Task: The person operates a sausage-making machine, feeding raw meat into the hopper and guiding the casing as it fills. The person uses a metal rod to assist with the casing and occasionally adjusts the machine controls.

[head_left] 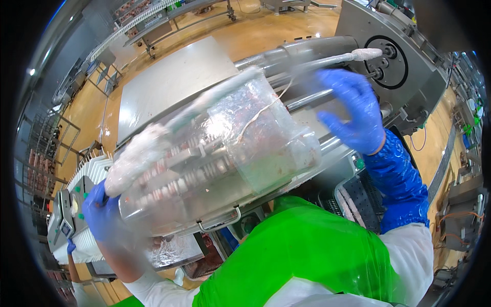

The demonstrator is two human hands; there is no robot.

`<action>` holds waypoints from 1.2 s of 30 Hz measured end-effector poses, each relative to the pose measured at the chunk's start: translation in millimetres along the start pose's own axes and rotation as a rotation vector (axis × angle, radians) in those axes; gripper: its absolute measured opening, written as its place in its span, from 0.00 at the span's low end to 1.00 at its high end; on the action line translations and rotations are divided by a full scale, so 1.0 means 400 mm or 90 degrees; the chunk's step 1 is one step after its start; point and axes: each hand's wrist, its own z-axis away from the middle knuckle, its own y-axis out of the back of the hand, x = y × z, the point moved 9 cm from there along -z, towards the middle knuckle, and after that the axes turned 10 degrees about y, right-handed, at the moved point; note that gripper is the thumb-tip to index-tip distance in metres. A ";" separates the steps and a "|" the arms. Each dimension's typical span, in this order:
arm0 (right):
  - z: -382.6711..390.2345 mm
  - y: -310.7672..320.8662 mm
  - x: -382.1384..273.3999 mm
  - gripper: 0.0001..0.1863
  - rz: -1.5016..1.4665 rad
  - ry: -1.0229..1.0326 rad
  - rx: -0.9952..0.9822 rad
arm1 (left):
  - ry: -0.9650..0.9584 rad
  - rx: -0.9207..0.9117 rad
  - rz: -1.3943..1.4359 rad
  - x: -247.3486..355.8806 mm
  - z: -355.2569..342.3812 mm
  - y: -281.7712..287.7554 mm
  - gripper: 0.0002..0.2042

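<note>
The pale bundle [138,158] lies along the left part of the machine's clear cover [204,189], its rounded lower end beside the left hand [99,212]. It looks whitish with a faint pink cast, wet and glossy, lumpy and bulging on the left; a narrower, blurred pale length runs from it along the cover's far edge toward the right. A thin off-white string [266,113] trails over the cover's right part. The left hand, gloved in blue, is bent at the bundle's lower end; blur hides whether it grips. The right hand [354,110], also blue-gloved and blurred, is open with fingers spread, near the metal tubes, below a tube tipped with gathered whitish material [365,54].
</note>
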 end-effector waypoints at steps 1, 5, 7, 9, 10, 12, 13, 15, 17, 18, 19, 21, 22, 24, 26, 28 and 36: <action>0.045 0.019 0.056 0.35 -0.130 -0.141 0.088 | -0.014 -0.039 0.028 0.077 -0.037 -0.017 0.13; 0.257 -0.050 0.150 0.36 -0.622 -0.544 0.268 | -0.028 -0.180 0.154 0.289 -0.073 -0.113 0.14; 0.263 -0.080 0.117 0.34 -0.734 -0.555 0.272 | -0.060 -0.261 0.118 0.381 -0.050 -0.187 0.14; 0.299 -0.071 0.125 0.28 -0.781 -0.609 0.398 | -0.151 -0.334 0.137 0.499 0.011 -0.260 0.14; 0.318 -0.045 0.138 0.26 -0.767 -0.600 0.427 | -0.178 -0.366 0.122 0.548 0.050 -0.291 0.14; 0.364 0.001 0.170 0.22 -0.746 -0.582 0.475 | -0.207 -0.438 0.155 0.627 0.136 -0.371 0.15; 0.406 0.014 0.177 0.21 -0.730 -0.598 0.494 | -0.207 -0.475 0.203 0.663 0.180 -0.414 0.16; 0.500 0.029 0.193 0.20 -0.693 -0.631 0.525 | -0.165 -0.566 0.270 0.730 0.260 -0.509 0.17; 0.593 0.068 0.240 0.18 -0.636 -0.631 0.586 | -0.128 -0.634 0.308 0.799 0.341 -0.601 0.17; 0.658 0.090 0.295 0.18 -0.586 -0.640 0.612 | -0.107 -0.658 0.314 0.827 0.386 -0.647 0.17; 0.712 0.120 0.344 0.19 -0.532 -0.653 0.637 | -0.086 -0.686 0.320 0.860 0.427 -0.682 0.17; 0.768 0.172 0.411 0.18 -0.574 -0.700 0.765 | -0.051 -0.730 0.366 0.930 0.496 -0.710 0.17; 0.793 0.198 0.444 0.18 -0.578 -0.692 0.794 | -0.035 -0.753 0.388 0.959 0.518 -0.721 0.17; 0.921 0.273 0.571 0.16 -0.672 -0.646 0.846 | -0.081 -0.760 0.356 1.000 0.547 -0.737 0.16; 1.006 0.326 0.625 0.16 -0.735 -0.644 0.882 | -0.098 -0.773 0.328 1.016 0.575 -0.760 0.16; 1.064 0.363 0.607 0.15 -0.538 -0.784 0.909 | -0.077 -0.794 0.297 1.004 0.614 -0.789 0.16; 1.098 0.126 0.368 0.16 -0.794 -0.912 0.816 | -0.142 -0.728 0.311 1.171 0.668 -0.884 0.19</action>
